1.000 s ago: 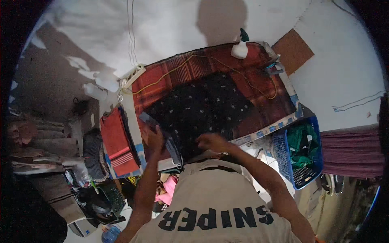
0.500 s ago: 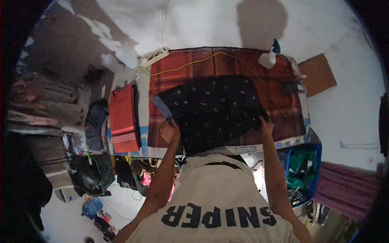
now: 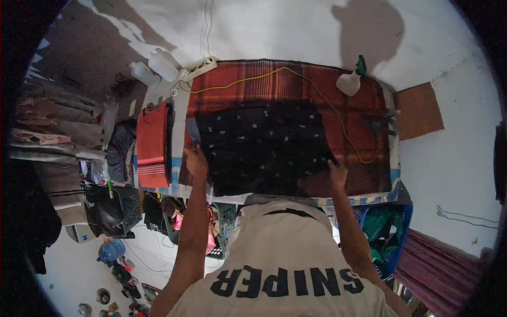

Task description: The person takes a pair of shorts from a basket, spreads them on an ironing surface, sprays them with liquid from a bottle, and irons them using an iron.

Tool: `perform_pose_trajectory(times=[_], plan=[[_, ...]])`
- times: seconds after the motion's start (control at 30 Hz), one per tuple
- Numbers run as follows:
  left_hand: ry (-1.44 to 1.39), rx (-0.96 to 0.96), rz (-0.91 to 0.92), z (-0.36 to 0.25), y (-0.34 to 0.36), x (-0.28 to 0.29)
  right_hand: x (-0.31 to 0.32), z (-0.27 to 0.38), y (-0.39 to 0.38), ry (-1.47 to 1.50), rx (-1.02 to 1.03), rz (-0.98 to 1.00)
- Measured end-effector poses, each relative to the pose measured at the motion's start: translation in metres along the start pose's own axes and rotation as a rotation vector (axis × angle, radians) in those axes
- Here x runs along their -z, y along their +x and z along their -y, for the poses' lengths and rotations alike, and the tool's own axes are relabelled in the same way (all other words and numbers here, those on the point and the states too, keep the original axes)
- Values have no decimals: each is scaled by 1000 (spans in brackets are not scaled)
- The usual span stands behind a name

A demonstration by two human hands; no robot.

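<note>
A black garment with small white motifs (image 3: 264,142) lies spread on a red-and-brown plaid blanket (image 3: 237,74) covering the board. My left hand (image 3: 196,158) grips its left edge, just below a grey-blue band (image 3: 193,129). My right hand (image 3: 337,168) has its fingers closed on the garment's lower right edge. A yellow cord (image 3: 346,137) runs across the blanket to the right of the garment. A folded red cloth with white stripes (image 3: 152,137) lies to the left.
A power strip (image 3: 198,68) and white jugs (image 3: 163,66) are at the back left, a spray bottle (image 3: 348,82) at the back right. A dark object (image 3: 379,122), possibly an iron, sits at the right end. Baskets (image 3: 393,222) (image 3: 121,211) of clothes stand below the board.
The garment's right side has been drawn out and straightened. My right hand has moved from near the middle to the right edge, and my left hand now sits at the left edge.
</note>
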State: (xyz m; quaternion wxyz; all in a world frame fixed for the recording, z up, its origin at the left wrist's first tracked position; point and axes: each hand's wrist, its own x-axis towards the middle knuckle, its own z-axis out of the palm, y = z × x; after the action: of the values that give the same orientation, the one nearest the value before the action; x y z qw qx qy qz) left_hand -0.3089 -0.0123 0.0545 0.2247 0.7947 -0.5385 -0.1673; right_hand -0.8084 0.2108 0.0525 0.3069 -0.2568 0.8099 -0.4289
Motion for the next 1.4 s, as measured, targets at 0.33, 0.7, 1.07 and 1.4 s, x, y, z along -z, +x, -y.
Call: perform_pose_trajectory(times=[0.33,0.7,1.07,1.4], plan=[[-336,-405,497,-181,-85,87,-125,230,-118,-294,753,1035],[238,-407,-211,-72,30,7,-13,-8,12,-586,520,127],[335,-594,525,-391,-86,-236,4,1,36,-544,273,215],[332,-945,351,-401,-62,-261,34,-16,48,-554,609,231]])
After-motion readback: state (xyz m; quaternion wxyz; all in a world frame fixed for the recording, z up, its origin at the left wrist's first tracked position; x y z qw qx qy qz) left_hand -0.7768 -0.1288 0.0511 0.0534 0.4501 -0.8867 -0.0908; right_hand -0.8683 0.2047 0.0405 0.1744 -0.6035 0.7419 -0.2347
